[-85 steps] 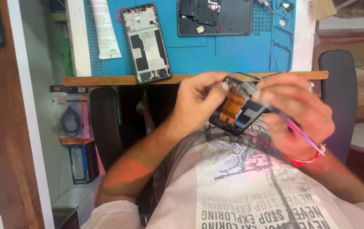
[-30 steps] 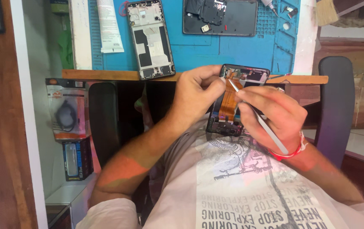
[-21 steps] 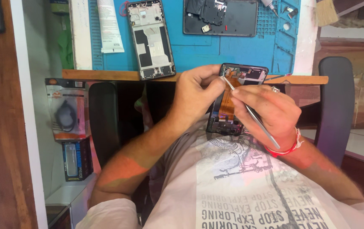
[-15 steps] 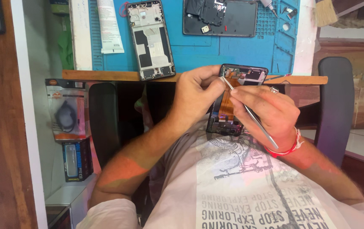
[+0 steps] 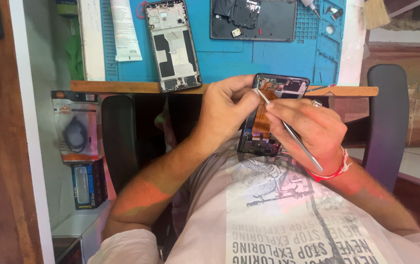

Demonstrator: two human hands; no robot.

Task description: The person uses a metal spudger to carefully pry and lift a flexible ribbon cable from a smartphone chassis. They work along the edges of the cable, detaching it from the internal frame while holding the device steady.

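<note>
Head view, near to far. Closest — a printed white shirt [image 5: 288, 220] and both forearms. Above the lap, the left hand [image 5: 224, 110] is closed around the upper left edge of an opened phone [image 5: 268, 115], thumb and forefinger pinched by its top corner. The right hand [image 5: 312, 129] pinches thin metal tweezers [image 5: 288, 129] pen-style; a red wristband [image 5: 334, 168] sits at the wrist. Phone's long axis runs roughly 12 to 6, tilted slightly toward 1; orange flex shows inside. Tweezers slant from 4 o'clock up to 10, tip meeting the phone's top-left interior, just beside the left thumb — both hands equally close. Farther, at 12: a blue work mat [image 5: 268, 58] on the bench, holding a bare phone frame [image 5: 173, 44] and a dark back panel [image 5: 254, 19].
</note>
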